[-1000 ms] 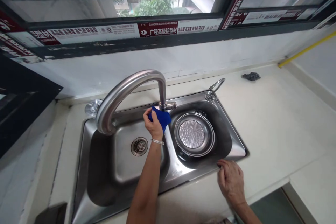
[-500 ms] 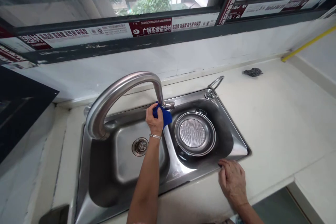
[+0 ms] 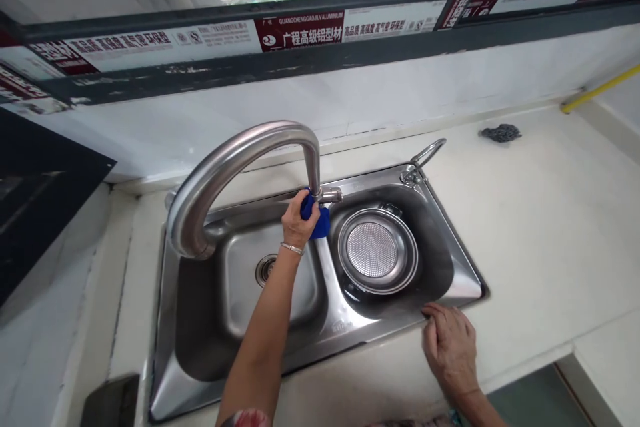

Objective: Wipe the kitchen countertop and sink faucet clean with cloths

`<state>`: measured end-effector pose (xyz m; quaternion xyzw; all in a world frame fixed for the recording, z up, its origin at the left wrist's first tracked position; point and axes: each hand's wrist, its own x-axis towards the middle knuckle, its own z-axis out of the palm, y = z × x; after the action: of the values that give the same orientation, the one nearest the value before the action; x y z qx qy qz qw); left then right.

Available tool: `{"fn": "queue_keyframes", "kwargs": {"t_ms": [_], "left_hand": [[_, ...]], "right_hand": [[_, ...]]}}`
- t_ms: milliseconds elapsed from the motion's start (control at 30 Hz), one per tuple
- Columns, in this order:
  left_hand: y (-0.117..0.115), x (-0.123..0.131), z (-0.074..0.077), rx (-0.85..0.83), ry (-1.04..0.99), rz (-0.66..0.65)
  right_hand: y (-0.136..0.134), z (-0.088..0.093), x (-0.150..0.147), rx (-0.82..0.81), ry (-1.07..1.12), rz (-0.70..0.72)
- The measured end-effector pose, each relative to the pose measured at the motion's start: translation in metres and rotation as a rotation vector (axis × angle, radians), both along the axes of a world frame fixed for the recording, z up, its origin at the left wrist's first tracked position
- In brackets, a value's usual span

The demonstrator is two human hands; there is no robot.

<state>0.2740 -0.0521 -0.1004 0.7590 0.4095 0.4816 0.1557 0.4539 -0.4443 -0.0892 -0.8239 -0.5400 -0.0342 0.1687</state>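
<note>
My left hand (image 3: 299,219), with a silver bracelet at the wrist, is closed on a blue cloth (image 3: 321,223). It presses the cloth against the lower end of the curved metal faucet (image 3: 313,160), just below the spout's side nozzle (image 3: 331,195). Part of the cloth hangs below the fingers, over the divider between the basins. My right hand (image 3: 451,345) rests on the front edge of the sink (image 3: 350,333), fingers lying over the rim and holding nothing. A round metal pan (image 3: 373,250) with a dimpled centre sits in the right basin.
The left basin shows a drain (image 3: 265,270), partly covered by my forearm. A small metal tap (image 3: 427,153) stands at the sink's back right corner. A dark scouring pad (image 3: 500,133) lies on the pale counter (image 3: 555,227). A yellow pipe (image 3: 600,90) runs along the right wall.
My left hand has shifted slightly up the spout end with the cloth, and its forearm slants more to the left. The view has tilted down a little. My right hand stays on the rim.
</note>
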Motion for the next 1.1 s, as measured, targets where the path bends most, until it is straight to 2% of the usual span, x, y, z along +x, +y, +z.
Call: {"fn": "queue_keyframes", "kwargs": {"t_ms": [367, 667, 800, 933, 1100], "left_hand": [[0.006, -0.006, -0.007, 0.028, 0.069, -0.074], [-0.002, 0.002, -0.022, 0.053, 0.033, -0.016], [-0.002, 0.002, -0.028, 0.022, 0.069, 0.014], [-0.001, 0.002, -0.032, -0.003, 0.11, -0.009], [-0.002, 0.002, -0.028, -0.076, 0.12, 0.006]], "right_hand": [[0.0, 0.002, 0.0, -0.013, -0.015, 0.007], [0.0, 0.003, -0.001, -0.022, -0.02, 0.005], [0.0, 0.004, -0.001, -0.019, -0.018, 0.007], [0.001, 0.005, -0.001, -0.017, -0.008, 0.003], [0.001, 0.005, -0.001, -0.022, 0.014, -0.007]]}}
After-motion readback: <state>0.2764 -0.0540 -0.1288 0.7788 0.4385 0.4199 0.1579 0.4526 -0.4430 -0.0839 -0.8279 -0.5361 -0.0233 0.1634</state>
